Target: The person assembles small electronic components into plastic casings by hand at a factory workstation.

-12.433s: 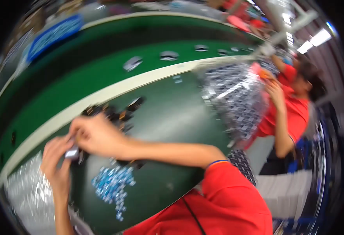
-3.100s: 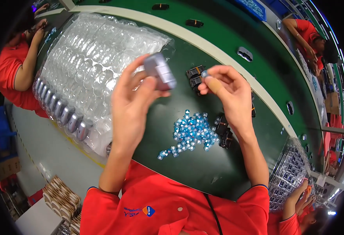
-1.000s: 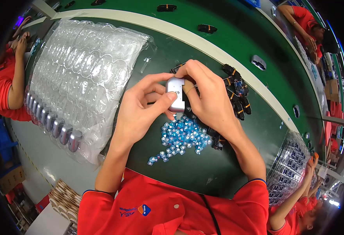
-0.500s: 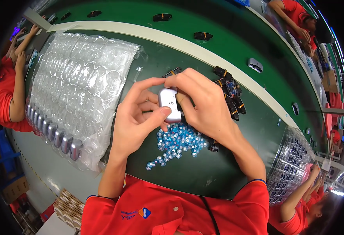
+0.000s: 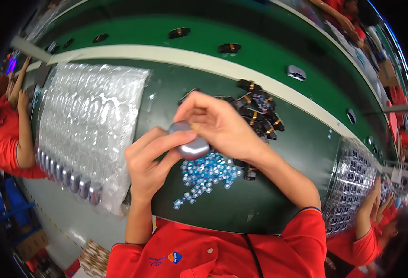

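Small rounded grey case (image 5: 190, 144), held over the dark green work surface (image 5: 278, 194) just above a scatter of tiny blue parts (image 5: 207, 173). Gripped from below and from the left by the left hand (image 5: 150, 164), thumb laid across the near edge, fingers curled beneath. Pinched from above by the right hand (image 5: 218, 125), fingertips (image 5: 192, 126) pressed on the upper rim, palm arched over. Both hands closed on the same case, touching each other at the fingertips.

Just beyond the right hand, a heap of small black components with orange bands (image 5: 259, 111), lying against the pale strip (image 5: 176, 55) at the edge of a bright green conveyor belt (image 5: 259, 32). More dark pieces (image 5: 229, 47) spaced along the belt. To the left, a clear plastic blister tray (image 5: 88, 125), shiny, with a row of grey cases (image 5: 69, 178) lined up along its near edge. At far right, a second tray filled with dark parts (image 5: 352, 185). At far left, another person in a red shirt (image 5: 4, 139), arms raised towards the bench; at lower right, yet another red sleeve (image 5: 366, 245). Own red sleeves at the bottom.
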Demonstrator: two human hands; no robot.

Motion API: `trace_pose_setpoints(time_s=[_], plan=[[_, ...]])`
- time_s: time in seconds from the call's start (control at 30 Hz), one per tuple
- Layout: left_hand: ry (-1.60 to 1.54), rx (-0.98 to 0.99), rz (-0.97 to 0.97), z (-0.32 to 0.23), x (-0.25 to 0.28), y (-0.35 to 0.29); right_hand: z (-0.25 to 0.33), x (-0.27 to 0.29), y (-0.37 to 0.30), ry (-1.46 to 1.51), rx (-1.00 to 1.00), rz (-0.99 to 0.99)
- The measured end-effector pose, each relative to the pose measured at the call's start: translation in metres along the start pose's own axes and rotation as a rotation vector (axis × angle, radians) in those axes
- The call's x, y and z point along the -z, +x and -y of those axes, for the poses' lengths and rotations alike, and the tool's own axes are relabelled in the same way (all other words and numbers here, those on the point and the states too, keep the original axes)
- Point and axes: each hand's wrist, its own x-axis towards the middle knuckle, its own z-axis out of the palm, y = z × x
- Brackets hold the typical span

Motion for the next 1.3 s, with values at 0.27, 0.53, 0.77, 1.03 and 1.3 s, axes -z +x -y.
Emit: trace_pose_setpoints(time_s=[0.27, 0.53, 0.77, 1.03, 1.3], plan=[[-0.018, 0.028, 0.013, 0.006, -0.008, -0.007, 0.017, -0.003, -0.014, -0.329, 0.167, -0.156], [-0.168, 0.268, -0.147, 0.049, 0.009, -0.041, 0.007, 0.003, -0.005, -0.440, 0.438, -0.076], [-0.047, 0.238, -0.070, 0.046, 0.010, -0.036, -0.004, -0.006, -0.009, -0.424, 0.475, -0.096], [-0.060, 0.068, -0.096, 0.021, 0.000, -0.022, -0.003, -0.021, -0.015, -0.126, 0.292, -0.146], [0.003, 0.010, -0.031, 0.036, 0.007, -0.025, 0.001, -0.018, -0.017, -0.174, 0.276, -0.184]])
